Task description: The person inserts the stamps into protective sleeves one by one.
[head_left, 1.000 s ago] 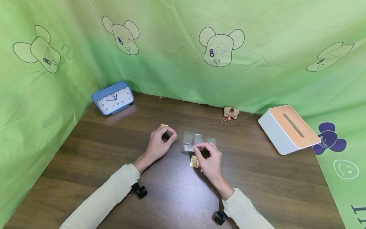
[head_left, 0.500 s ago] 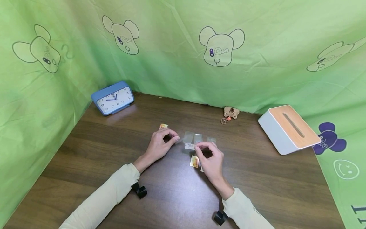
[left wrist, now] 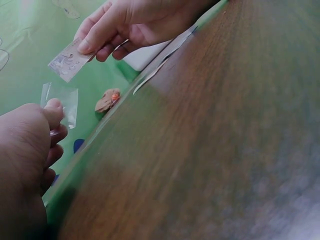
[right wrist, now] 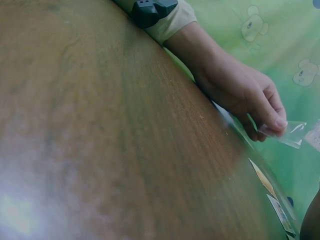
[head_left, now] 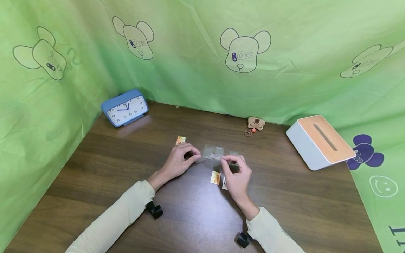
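Note:
My left hand (head_left: 177, 162) pinches a small clear plastic sleeve (left wrist: 71, 106) between thumb and fingers. Facing it, my right hand (head_left: 238, 175) grips one end of a small pale printed card (left wrist: 67, 62), its other end pointing at the sleeve. A narrow gap separates card and sleeve in the left wrist view. Both are held above the table. Clear sleeves (head_left: 208, 150) lie just beyond the hands, partly covered by the right one. An orange-and-yellow card (head_left: 215, 177) rests in front, with a whitish card (head_left: 224, 183) partly behind the right hand. Another orange card (head_left: 180, 140) lies past the left hand.
On the brown wooden table (head_left: 190, 218), a blue alarm clock (head_left: 126, 108) stands at the back left. A bear-shaped keychain (head_left: 255, 123) lies near the back edge. A white tissue box (head_left: 319, 144) with a wooden lid sits right. Green printed cloth (head_left: 190, 77) hangs behind.
The left hand has shifted slightly right and nearer, uncovering more of the orange card behind it. The right hand has moved a little right with its card, showing more of the whitish card.

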Available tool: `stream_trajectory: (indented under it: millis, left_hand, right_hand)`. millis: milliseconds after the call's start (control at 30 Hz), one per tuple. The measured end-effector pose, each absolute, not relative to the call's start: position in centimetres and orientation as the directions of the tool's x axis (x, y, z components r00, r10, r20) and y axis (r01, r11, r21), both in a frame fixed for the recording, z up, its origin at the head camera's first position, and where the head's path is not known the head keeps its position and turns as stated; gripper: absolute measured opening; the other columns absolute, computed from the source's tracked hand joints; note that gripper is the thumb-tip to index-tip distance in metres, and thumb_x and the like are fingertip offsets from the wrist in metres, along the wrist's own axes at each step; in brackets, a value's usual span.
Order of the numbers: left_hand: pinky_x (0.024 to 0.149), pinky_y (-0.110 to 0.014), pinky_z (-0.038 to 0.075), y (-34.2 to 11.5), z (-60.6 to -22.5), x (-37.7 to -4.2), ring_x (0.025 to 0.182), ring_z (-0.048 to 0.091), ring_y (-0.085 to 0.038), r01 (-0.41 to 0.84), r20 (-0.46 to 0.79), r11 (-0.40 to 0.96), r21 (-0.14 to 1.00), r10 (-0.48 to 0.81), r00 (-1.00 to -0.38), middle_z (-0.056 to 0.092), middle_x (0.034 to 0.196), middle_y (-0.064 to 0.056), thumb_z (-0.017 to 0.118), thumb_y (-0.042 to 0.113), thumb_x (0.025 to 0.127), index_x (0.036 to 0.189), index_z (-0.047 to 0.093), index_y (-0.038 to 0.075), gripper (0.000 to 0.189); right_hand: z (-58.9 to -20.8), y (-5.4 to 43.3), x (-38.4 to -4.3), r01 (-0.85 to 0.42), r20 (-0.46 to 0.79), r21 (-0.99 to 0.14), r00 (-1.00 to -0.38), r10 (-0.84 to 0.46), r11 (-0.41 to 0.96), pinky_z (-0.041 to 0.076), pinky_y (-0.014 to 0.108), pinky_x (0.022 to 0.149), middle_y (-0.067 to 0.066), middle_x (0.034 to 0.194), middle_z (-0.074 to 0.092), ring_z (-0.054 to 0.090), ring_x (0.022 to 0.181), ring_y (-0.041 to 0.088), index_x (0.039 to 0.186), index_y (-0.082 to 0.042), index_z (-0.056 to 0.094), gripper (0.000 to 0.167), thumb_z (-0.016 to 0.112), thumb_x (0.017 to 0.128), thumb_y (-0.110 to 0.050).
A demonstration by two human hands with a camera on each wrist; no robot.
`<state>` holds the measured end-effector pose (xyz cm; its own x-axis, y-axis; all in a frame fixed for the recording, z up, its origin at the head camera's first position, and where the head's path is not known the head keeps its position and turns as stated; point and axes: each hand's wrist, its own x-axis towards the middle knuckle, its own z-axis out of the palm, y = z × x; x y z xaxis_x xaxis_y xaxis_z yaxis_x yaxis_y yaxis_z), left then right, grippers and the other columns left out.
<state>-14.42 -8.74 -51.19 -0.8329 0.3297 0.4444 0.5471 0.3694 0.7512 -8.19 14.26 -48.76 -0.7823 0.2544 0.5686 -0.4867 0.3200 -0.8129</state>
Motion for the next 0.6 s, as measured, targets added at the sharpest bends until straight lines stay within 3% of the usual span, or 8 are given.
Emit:
stream_trajectory:
  millis: [600]
  left_hand:
    - [0.087, -0.028, 0.052, -8.71, -51.09, -14.39, 0.090, 0.063, -0.005, 0.574, 0.441, 0.348, 0.741, 0.392, -0.807, 0.071, 0.091, 0.016, 0.088, 0.017, 0.098, 0.098, 0.080, 0.023, 0.010]
  right_hand:
    - [-48.73, 14.43, -8.24, -0.481, 0.551, -0.826, -0.800, 0.239, 0.294, 0.045, 0.029, 0.079, 0.019, 0.086, 0.074, 0.057, 0.083, 0.031, 0.095, 0.002, 0.080, 0.015, 0.084, 0.087, 0.015]
